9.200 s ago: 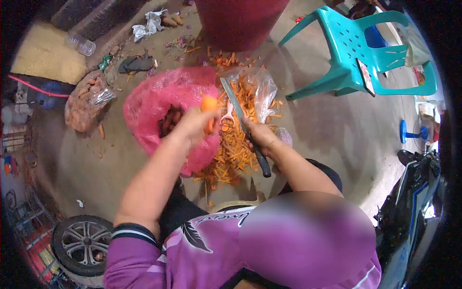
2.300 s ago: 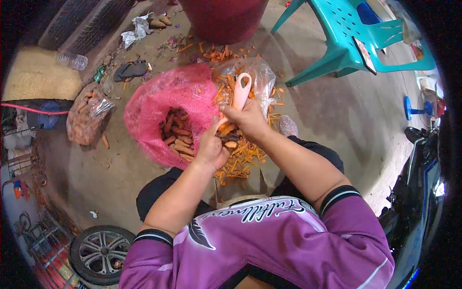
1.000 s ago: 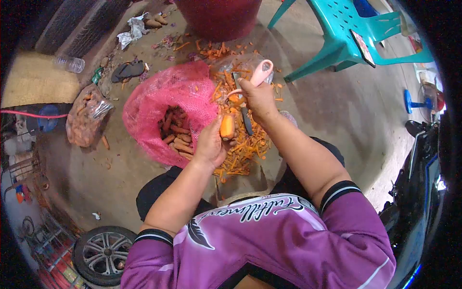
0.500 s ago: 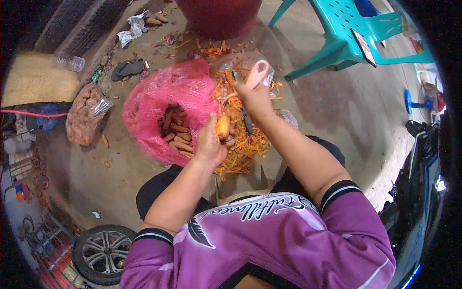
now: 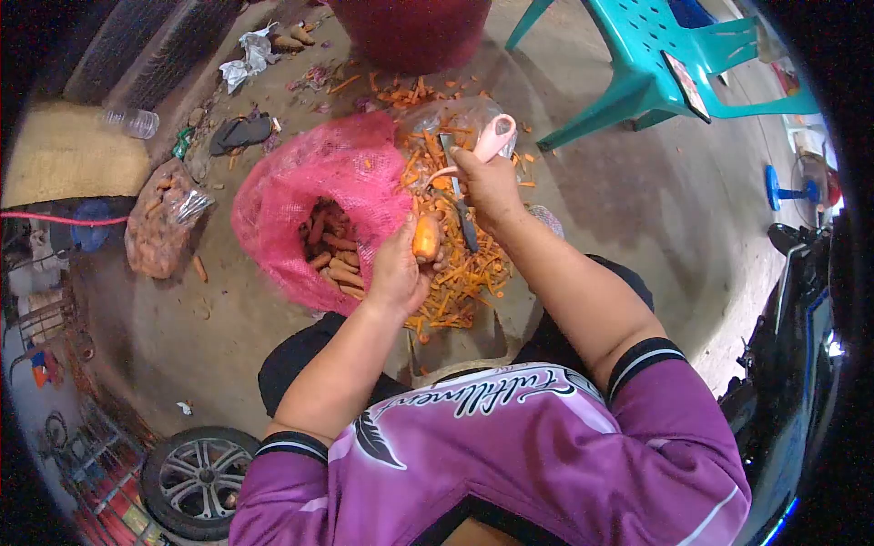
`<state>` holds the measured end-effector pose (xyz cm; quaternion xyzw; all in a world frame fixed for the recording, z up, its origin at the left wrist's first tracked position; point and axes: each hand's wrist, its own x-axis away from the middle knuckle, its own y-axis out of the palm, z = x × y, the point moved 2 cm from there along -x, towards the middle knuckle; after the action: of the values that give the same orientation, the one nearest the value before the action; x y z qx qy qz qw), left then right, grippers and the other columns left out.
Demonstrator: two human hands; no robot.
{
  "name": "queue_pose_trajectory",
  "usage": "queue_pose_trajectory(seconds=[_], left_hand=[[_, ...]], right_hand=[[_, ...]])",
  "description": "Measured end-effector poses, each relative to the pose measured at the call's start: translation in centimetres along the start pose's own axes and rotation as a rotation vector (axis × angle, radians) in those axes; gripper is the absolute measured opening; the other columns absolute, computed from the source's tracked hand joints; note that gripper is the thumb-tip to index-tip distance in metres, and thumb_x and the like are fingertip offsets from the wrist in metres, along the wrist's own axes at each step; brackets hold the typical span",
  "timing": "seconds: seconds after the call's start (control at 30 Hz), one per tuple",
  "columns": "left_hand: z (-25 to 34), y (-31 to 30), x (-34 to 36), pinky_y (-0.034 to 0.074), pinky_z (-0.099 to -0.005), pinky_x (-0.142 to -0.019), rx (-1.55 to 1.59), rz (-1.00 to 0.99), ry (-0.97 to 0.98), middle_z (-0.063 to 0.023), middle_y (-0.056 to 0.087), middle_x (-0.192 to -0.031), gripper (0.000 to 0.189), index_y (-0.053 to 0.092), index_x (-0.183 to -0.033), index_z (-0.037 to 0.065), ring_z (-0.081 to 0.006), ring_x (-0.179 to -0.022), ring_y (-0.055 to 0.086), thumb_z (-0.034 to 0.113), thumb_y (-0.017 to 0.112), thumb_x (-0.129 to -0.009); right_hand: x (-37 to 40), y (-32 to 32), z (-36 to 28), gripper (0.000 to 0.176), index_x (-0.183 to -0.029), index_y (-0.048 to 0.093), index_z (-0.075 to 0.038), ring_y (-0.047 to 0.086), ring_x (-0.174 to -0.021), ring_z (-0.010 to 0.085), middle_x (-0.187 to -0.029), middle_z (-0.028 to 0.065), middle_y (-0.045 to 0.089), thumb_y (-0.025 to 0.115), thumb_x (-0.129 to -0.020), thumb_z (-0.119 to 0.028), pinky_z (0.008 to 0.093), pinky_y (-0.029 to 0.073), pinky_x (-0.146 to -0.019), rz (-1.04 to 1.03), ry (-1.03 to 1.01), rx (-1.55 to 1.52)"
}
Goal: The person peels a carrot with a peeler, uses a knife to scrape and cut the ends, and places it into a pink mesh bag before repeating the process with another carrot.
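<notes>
My left hand (image 5: 402, 273) is closed around a carrot (image 5: 425, 238), whose bright orange peeled flesh shows on the upper side. In my right hand (image 5: 492, 188) is a pink peeler (image 5: 494, 136), its looped handle sticking up past the fingers and its head pointing left toward the carrot, apart from it. Under both hands lies a heap of orange peelings (image 5: 464, 291). A knife with a dark handle (image 5: 468, 231) rests on the peelings, partly hidden by my right hand. Left of my left hand, a pink mesh sack (image 5: 273, 200) gapes open with several unpeeled carrots (image 5: 341, 259) inside.
A red tub (image 5: 410, 32) stands at the far side, and a teal plastic chair (image 5: 637, 86) at the upper right. To the left are a filled plastic bag (image 5: 159, 227), a black slipper (image 5: 240, 135) and a plastic bottle (image 5: 137, 123). A wheel (image 5: 202, 478) lies lower left.
My right hand with the peeler has shifted slightly right and nearer to me. My left hand has turned a little, with the carrot moving slightly right.
</notes>
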<state>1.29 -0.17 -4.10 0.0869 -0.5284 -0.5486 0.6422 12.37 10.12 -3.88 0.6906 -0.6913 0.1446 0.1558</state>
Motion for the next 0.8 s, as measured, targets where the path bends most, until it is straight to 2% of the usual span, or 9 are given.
queue_pose_trajectory(seconds=[0.1,0.2,0.3,0.33,0.47,0.57,0.6,0.73,0.8], left_hand=[[0.3,0.0,-0.2,0.045,-0.0276,-0.063,-0.149,0.184,0.118,-0.0056,0.055,-0.083,0.031,0.051,-0.101,0.001,-0.0157,-0.070,0.054,0.025,0.038,-0.088],[-0.7,-2.0,-1.4,0.046,-0.0284,-0.063,-0.244,0.158,0.211,-0.0058,0.056,-0.083,0.031,0.051,-0.100,0.000,-0.0151,-0.070,0.054,0.025,0.037,-0.089],[-0.2,-0.2,-0.4,0.046,-0.0278,-0.063,-0.208,0.156,0.152,-0.0055,0.056,-0.083,0.030,0.053,-0.098,0.000,-0.0146,-0.071,0.055,0.023,0.036,-0.089],[-0.1,0.1,-0.2,0.045,-0.0278,-0.063,-0.203,0.180,0.168,-0.0054,0.056,-0.082,0.031,0.053,-0.098,0.000,-0.0146,-0.070,0.054,0.024,0.036,-0.089],[-0.4,-0.8,-0.8,0.045,-0.0274,-0.061,-0.248,0.192,0.203,-0.0053,0.055,-0.081,0.033,0.053,-0.099,0.000,-0.0145,-0.067,0.053,0.027,0.036,-0.089],[0.1,-0.4,-0.2,0.043,-0.0261,-0.056,-0.206,0.069,0.114,-0.0040,0.053,-0.079,0.032,0.052,-0.101,0.002,-0.0125,-0.064,0.050,0.029,0.039,-0.089],[0.4,0.2,0.2,0.042,-0.0256,-0.054,-0.173,0.017,0.070,-0.0033,0.052,-0.078,0.032,0.052,-0.101,0.004,-0.0116,-0.062,0.049,0.030,0.040,-0.088],[0.9,1.2,0.4,0.042,-0.0251,-0.054,-0.057,0.099,0.053,-0.0032,0.053,-0.079,0.031,0.052,-0.103,0.007,-0.0118,-0.063,0.049,0.031,0.041,-0.088],[0.8,2.1,0.7,0.041,-0.0248,-0.053,-0.039,0.106,0.079,-0.0033,0.053,-0.079,0.030,0.052,-0.104,0.009,-0.0116,-0.063,0.050,0.032,0.040,-0.088]], right_hand=[[2.0,1.0,-1.0,0.021,-0.065,0.052,-0.005,0.042,-0.044,0.0081,-0.055,0.0001,0.048,0.062,-0.071,-0.022,0.0239,0.031,-0.040,-0.126,0.053,-0.083],[2.1,1.0,-0.9,0.021,-0.067,0.056,-0.001,0.048,-0.049,0.0097,-0.059,0.0037,0.054,0.063,-0.071,-0.020,0.0255,0.038,-0.045,-0.151,0.125,0.065],[-0.9,-0.3,1.1,0.021,-0.066,0.057,-0.001,0.049,-0.049,0.0104,-0.058,0.0037,0.054,0.064,-0.070,-0.021,0.0257,0.039,-0.045,0.024,0.030,-0.069],[0.0,0.1,0.0,0.015,-0.067,0.051,-0.007,0.040,-0.045,0.0063,-0.056,-0.0024,0.046,0.061,-0.072,-0.017,0.0213,0.030,-0.040,0.006,0.048,-0.061],[2.0,1.4,0.0,0.016,-0.071,0.051,-0.007,0.040,-0.044,0.0075,-0.056,-0.0018,0.046,0.061,-0.072,-0.019,0.0220,0.030,-0.039,-0.217,0.023,-0.032],[-0.6,-0.3,0.4,0.019,-0.069,0.050,-0.007,0.040,-0.044,0.0083,-0.056,-0.0013,0.046,0.062,-0.072,-0.022,0.0230,0.030,-0.039,0.033,-0.010,0.073],[-1.0,-0.4,0.8,0.023,-0.065,0.049,-0.007,0.040,-0.044,0.0084,-0.055,-0.0004,0.046,0.062,-0.072,-0.024,0.0237,0.030,-0.039,0.057,0.022,-0.081],[2.9,1.2,-2.4,0.025,-0.064,0.048,-0.005,0.040,-0.044,0.0083,-0.053,0.0001,0.045,0.062,-0.072,-0.024,0.0235,0.032,-0.040,-0.151,0.017,0.018],[4.2,1.9,-2.1,0.023,-0.066,0.056,-0.001,0.050,-0.052,0.0108,-0.059,0.0035,0.055,0.063,-0.071,-0.023,0.0257,0.039,-0.048,-0.236,0.004,-0.045]])
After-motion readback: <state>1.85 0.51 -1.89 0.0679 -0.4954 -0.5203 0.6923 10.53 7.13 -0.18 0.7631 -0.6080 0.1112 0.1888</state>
